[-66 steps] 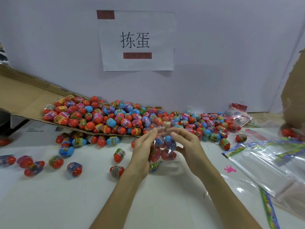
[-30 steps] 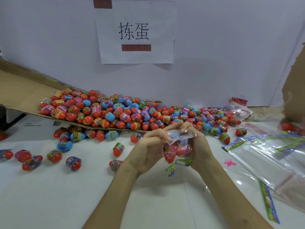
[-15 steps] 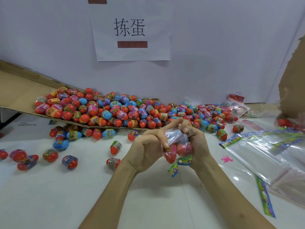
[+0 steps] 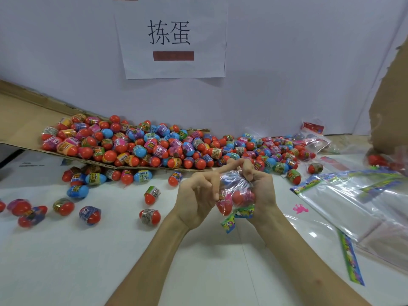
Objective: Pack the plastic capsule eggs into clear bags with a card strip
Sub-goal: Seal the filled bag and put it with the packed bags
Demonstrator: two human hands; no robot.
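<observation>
Clear bag (image 4: pixel 236 184) of eggs (image 4: pixel 239 198), its neck gathered between my two hands.
Head view: my left hand (image 4: pixel 198 199) and right hand (image 4: pixel 262 192) both pinch the bunched top, holding the bag above the desk (image 4: pixel 110 250). A few red eggs sit inside, and the card strip (image 4: pixel 237 215) shows at its lower end. I judge this the closing step; next, seal it without spilling. Loose eggs (image 4: pixel 141 149) heap on cardboard (image 4: pixel 19 120); spare bags (image 4: pixel 353 202) lie to the right.
</observation>
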